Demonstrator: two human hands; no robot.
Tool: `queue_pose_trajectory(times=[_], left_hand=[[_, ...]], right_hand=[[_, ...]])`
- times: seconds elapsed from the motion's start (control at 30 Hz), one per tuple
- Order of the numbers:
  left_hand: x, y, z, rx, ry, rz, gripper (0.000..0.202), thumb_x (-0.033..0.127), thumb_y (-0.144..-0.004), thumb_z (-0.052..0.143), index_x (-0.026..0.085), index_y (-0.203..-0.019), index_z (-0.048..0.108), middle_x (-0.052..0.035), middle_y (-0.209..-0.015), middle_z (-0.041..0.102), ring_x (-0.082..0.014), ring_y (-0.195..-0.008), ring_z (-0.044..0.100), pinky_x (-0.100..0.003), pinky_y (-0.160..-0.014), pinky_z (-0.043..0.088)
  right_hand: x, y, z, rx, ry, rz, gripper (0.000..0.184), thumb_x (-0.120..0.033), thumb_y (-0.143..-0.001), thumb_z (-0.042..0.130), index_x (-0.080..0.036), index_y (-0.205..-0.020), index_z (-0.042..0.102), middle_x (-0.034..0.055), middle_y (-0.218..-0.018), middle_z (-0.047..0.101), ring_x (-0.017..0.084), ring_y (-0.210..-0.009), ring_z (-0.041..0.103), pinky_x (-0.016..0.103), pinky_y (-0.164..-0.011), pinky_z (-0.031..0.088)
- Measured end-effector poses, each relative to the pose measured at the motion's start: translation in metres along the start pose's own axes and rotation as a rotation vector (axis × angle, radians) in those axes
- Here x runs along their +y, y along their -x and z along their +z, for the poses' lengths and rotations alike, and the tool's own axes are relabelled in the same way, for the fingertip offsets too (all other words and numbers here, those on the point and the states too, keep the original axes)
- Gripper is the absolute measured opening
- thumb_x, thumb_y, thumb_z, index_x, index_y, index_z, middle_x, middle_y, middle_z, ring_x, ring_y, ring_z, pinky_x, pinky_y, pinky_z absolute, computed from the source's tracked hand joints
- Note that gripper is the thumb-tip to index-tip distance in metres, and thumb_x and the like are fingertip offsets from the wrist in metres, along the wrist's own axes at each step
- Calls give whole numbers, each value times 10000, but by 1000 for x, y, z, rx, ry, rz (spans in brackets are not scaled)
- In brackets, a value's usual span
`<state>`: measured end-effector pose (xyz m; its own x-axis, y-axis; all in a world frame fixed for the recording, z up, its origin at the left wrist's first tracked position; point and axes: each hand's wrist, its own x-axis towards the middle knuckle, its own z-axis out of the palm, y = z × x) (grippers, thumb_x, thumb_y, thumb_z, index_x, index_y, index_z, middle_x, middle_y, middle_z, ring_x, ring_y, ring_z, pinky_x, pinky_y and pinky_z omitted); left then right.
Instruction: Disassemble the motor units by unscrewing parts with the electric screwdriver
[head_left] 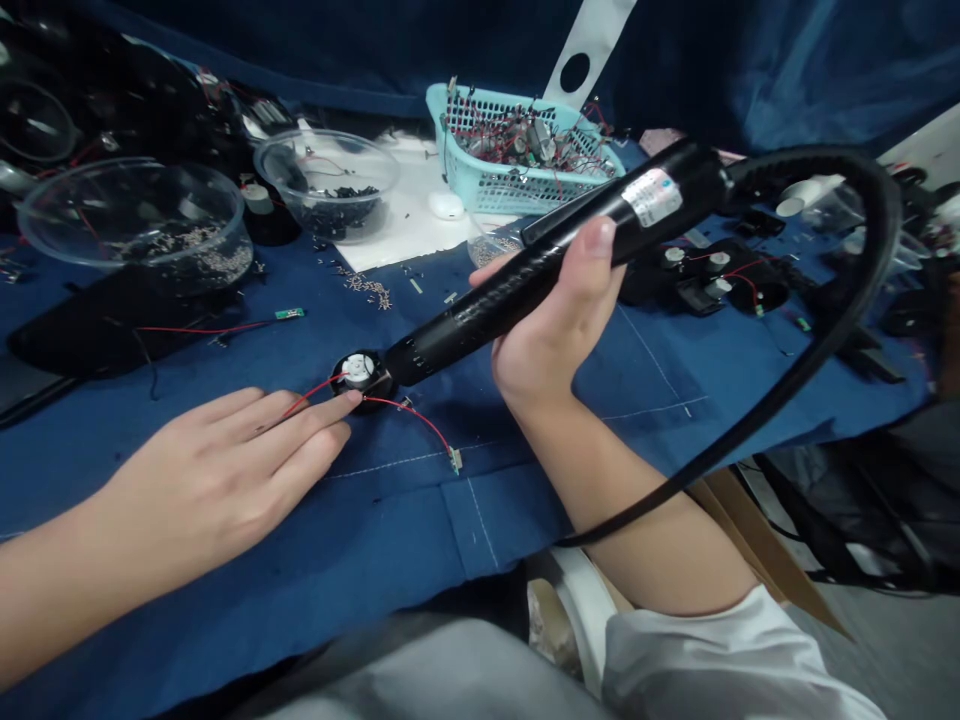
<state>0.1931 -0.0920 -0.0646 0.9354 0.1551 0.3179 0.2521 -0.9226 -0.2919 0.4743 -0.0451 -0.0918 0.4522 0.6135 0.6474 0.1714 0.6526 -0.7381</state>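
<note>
At outstretched fingers (330, 410) of left hand (221, 460), motor unit (358, 369); well apart, right hand (555, 325) wrapped round black screwdriver (510, 287).

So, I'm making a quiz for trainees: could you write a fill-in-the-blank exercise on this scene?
1. The right hand grips a tool whose label is mainly ____.
2. The wire between the left hand and a small board is ____.
3. The white disc sits within a round part coloured ____.
4. In the picture, the large clear bowl stands to the ____ of the basket.

Missing words: white; red; black; left.
</note>
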Motion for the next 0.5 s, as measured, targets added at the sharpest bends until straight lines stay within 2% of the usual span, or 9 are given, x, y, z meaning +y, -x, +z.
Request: queue_pose_trajectory(times=[0.07, 0.17, 0.27, 0.4, 0.5], left_hand=[[2, -5, 0, 35, 46, -60, 162, 157, -1041, 577, 181, -942, 703, -119, -1189, 804, -264, -865, 734, -437, -725, 585], [3, -12, 0, 95, 143, -146, 123, 166, -1046, 590, 170, -975, 691, -88, -1045, 816, -232, -800, 733, -405, -699, 584], [3, -16, 0, 112, 219, -191, 112, 151, -1045, 588, 164, -994, 688, -85, -1025, 813, -211, -807, 749, -382, -746, 606], [3, -14, 1, 163, 300, -245, 86, 146, -1032, 614, 175, -1004, 691, -69, -1017, 816, -197, -904, 786, -339, -854, 625], [3, -11, 1, 215, 316, -400, 97, 203, -1046, 614, 179, -1012, 701, -52, -1007, 826, -170, -912, 795, -276, -848, 623]], right_hand=[[-5, 0, 4, 57, -24, 44, 527, -817, -999, 332, -355, -1224, 453, -10, -872, 632, 274, -896, 814, 460, -632, 658], [-11, 1, 6, 36, -51, 94, 505, -808, -999, 357, -346, -1182, 450, -19, -803, 634, 256, -835, 804, 445, -613, 647], [-12, 3, 6, 0, -55, 68, 481, -792, -1007, 353, -368, -1215, 443, -9, -850, 676, 253, -855, 798, 452, -641, 632], [-12, 5, 6, 6, -75, 23, 499, -807, -987, 385, -397, -1269, 430, -6, -910, 681, 261, -878, 788, 475, -693, 616], [-16, 3, 8, 16, -73, -26, 459, -780, -998, 406, -396, -1248, 432, -24, -837, 648, 222, -753, 752, 441, -655, 588]])
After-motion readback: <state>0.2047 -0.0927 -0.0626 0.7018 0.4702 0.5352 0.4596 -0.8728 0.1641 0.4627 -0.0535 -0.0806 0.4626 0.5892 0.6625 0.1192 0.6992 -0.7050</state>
